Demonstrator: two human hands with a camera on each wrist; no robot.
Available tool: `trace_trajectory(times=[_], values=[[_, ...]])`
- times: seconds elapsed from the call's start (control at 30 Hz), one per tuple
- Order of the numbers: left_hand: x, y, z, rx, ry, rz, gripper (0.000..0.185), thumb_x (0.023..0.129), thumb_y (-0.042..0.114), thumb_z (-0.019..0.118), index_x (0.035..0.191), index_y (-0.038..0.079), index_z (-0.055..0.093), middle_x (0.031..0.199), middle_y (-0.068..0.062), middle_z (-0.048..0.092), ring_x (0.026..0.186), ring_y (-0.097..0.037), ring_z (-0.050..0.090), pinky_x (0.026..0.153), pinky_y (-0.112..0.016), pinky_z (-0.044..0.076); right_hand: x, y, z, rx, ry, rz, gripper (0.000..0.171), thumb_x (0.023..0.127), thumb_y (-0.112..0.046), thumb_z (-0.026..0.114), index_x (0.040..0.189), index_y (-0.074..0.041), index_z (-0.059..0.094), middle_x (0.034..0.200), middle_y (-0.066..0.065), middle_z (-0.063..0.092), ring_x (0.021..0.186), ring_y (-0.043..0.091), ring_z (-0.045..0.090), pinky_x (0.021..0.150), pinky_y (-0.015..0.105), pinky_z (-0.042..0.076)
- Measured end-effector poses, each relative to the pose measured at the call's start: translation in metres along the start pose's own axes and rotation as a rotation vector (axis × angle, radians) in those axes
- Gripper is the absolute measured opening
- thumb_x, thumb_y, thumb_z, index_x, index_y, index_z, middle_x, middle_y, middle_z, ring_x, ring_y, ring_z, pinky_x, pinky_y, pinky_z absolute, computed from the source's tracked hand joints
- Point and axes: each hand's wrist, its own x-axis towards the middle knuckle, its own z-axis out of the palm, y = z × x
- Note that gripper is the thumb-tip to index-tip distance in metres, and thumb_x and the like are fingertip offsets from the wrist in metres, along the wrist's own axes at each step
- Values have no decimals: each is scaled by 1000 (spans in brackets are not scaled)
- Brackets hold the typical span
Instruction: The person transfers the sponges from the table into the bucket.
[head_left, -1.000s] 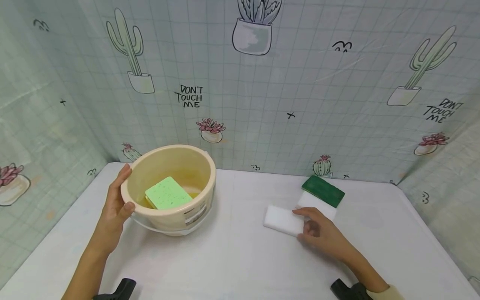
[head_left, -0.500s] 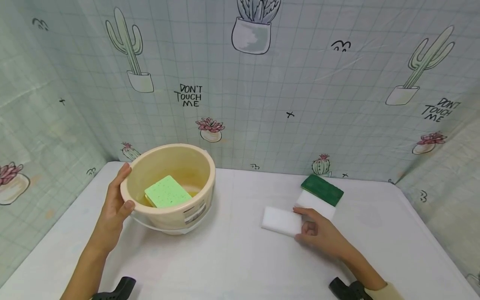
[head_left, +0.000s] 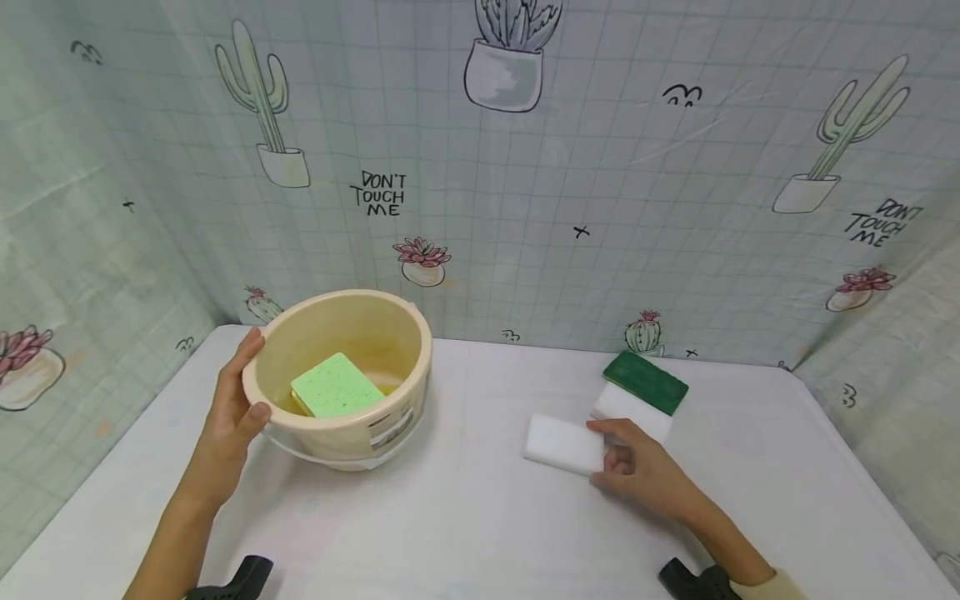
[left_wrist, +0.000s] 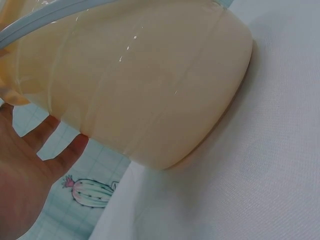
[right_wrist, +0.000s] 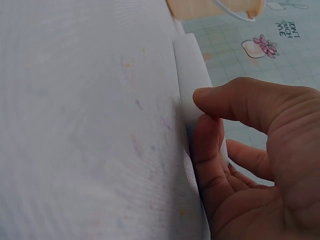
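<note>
At the left of the head view, a cream bucket (head_left: 337,442) stands on the table, with a light green sponge (head_left: 337,385) inside it. My left hand (head_left: 225,425) rests against its left side, thumb at the rim. Spread, fairly straight fingers touch the outer wall in the left wrist view. Right of centre, a white sponge (head_left: 564,444) lies flat. My right hand (head_left: 645,471) pinches its right end between thumb and fingers. Just behind that hand lies another white sponge (head_left: 630,408), partly covered by a dark green scouring pad (head_left: 645,382).
A white cloth covers the table (head_left: 465,517). Behind it hangs a curtain (head_left: 525,192) printed with cacti. The bucket's pale handle (left_wrist: 55,14) hangs down across its outside. Something yellow (head_left: 300,402) shows under the green sponge in the bucket.
The white sponge and my right hand have shifted very slightly to the left. My left hand and the bucket stay where they were.
</note>
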Motion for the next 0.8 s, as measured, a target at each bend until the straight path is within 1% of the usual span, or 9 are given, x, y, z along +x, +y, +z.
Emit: trace_trajectory(times=[0.13,0.33,0.43,0.57,0.67,0.8], values=[[-1,-1,-1,10,14,-14,66,97,12,53,153,12,18,159,-1,0,144,-21,6,102,-14,30,0,-1,1,-10,12,2,64,79,-15,78,135,-7,49,105,8,51,78,12,58,66,23,50],[-1,-1,-1,9,13,-16,66,97,11,52,153,12,17,159,-1,0,144,-21,6,101,-15,31,0,-4,2,-53,58,-6,63,77,-16,80,133,-8,51,112,7,51,80,13,57,67,23,50],[0,0,-1,1,10,-10,66,97,10,52,153,13,17,159,-1,0,144,-21,7,101,-15,31,0,-7,2,-62,71,-16,62,76,-16,81,131,-8,53,112,7,51,81,14,57,69,23,50],[0,1,-1,0,1,7,66,97,10,52,153,11,17,159,-3,-1,144,-22,7,101,-15,31,2,-14,2,-47,83,-29,62,75,-18,82,129,-8,53,105,7,51,81,15,56,69,23,50],[0,1,-1,-2,0,4,66,97,10,51,153,12,17,159,-3,-1,144,-22,7,101,-15,31,3,-20,1,-22,90,-20,63,74,-18,83,128,-8,52,101,8,50,80,16,57,69,23,50],[-1,0,-1,-7,4,-11,66,97,11,51,153,13,17,159,-1,-1,144,-21,7,101,-15,31,6,-26,0,-12,86,-16,64,74,-17,83,129,-9,51,101,9,49,80,17,58,69,23,50]])
